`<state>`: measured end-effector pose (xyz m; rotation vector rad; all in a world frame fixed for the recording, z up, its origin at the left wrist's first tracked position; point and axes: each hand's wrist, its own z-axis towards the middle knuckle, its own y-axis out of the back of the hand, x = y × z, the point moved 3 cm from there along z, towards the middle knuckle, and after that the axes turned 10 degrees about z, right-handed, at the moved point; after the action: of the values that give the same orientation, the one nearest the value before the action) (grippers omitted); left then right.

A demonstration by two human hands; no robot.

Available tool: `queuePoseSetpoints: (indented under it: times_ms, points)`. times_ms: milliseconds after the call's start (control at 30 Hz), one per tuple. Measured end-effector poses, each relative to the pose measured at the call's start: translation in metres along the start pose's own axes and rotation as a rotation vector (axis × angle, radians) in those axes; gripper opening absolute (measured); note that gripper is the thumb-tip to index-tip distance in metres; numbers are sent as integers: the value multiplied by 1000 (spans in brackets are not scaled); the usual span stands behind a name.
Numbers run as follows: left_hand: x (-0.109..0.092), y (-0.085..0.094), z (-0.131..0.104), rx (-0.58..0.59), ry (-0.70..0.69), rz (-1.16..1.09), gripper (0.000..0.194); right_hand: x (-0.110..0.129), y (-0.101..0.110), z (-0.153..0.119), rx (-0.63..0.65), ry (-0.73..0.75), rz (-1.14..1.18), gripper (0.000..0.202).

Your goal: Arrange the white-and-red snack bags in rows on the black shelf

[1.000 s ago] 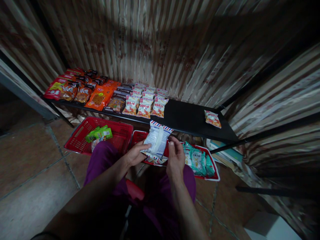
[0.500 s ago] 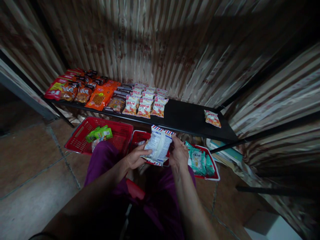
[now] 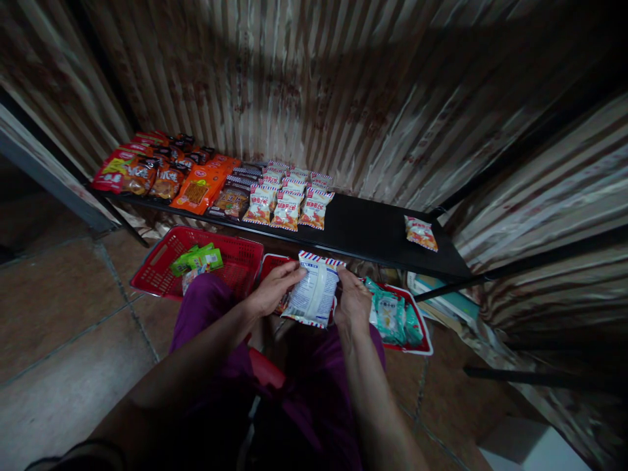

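Head view, left hand (image 3: 272, 289), right hand (image 3: 353, 301) grasping bag (image 3: 314, 293) by edges, roomy shelf (image 3: 373, 226) beyond

dim, dark upper right, edges stretched

Watching through my head camera, I can read no word or number for certain. Large red Chinese characters cross the white striped packets (image 3: 286, 210) on the black shelf (image 3: 366, 222) and the lone packet (image 3: 420, 234) at its right end. Pale characters mark the brown snack bags (image 3: 165, 182). Dark characters sit on the teal packets (image 3: 390, 317). The silver-white bag (image 3: 314, 293) in front bears dense blue print, too fine to decipher.
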<state>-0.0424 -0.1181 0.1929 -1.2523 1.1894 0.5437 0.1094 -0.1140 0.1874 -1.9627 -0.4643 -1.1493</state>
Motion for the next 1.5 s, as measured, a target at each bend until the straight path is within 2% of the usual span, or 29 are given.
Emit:
queuePoseSetpoints:
  times_ms: [233,300,433,533,600,667,733,800,900,1000,1100,1267,1400,1500]
  points:
    - [12,-6,0,-12,20,-25,46,-5,3,0,-16,2,4,28]
    - [16,-5,2,-19,24,-20,47,-3,4,1,22,72,-81,31]
    - [18,-3,5,-41,0,78,46,11,-3,-1,245,380,-341,41]
    - [17,-2,7,-20,-16,160,45,23,-14,-1,439,637,-604,31]
    - [18,-2,7,0,-24,201,43,25,-20,0,555,702,-699,23]
    - [20,-1,6,6,-33,229,41,23,-23,3,631,650,-697,19]
    - [21,0,5,10,-37,245,40,18,-23,6,632,572,-659,18]
    - [21,1,4,20,-27,253,39,14,-21,7,574,518,-630,19]
    - [21,2,4,26,7,245,36,11,-20,8,498,504,-637,22]
    - [21,4,5,1,53,204,38,12,-20,5,472,620,-715,23]
    - [21,11,9,-99,79,98,42,12,-16,-2,442,778,-781,32]
    - [21,23,16,-243,68,-85,44,1,-3,-27,577,908,-877,35]
    - [19,23,18,-262,51,-126,43,-10,3,-43,702,988,-976,35]
    - [18,21,19,-288,45,-147,38,-16,5,-43,719,999,-999,37]
